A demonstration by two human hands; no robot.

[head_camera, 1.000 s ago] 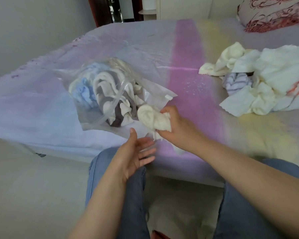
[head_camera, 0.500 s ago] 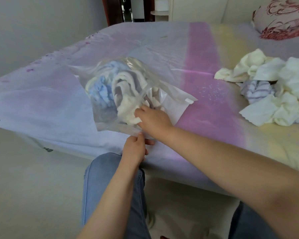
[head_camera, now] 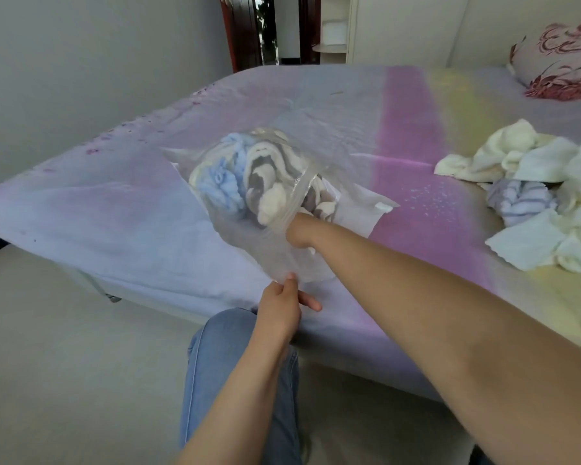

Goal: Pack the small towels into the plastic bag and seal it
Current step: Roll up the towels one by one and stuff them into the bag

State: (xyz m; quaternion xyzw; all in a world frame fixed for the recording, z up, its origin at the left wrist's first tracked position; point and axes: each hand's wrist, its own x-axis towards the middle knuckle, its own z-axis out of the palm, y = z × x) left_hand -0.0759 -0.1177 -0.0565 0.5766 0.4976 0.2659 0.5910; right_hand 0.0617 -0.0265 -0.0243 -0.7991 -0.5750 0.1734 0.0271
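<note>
Left hand [head_camera: 279, 307] pinches the plastic bag [head_camera: 275, 253] rim; right hand [head_camera: 297, 229], buried inside, grip unseen. Withdrawing could drag towels [head_camera: 249, 176] out.

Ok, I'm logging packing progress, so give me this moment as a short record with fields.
surface: bed
plastic bag: open, unsealed, lying on the bed
bag contents: blue towel, grey-and-white towel, cream towel
left hand: pinching the bag's near edge
right hand: reaching into the bag's mouth, fingers hidden
loose towels: pile on the bed to the right
seal: not yet done
</note>
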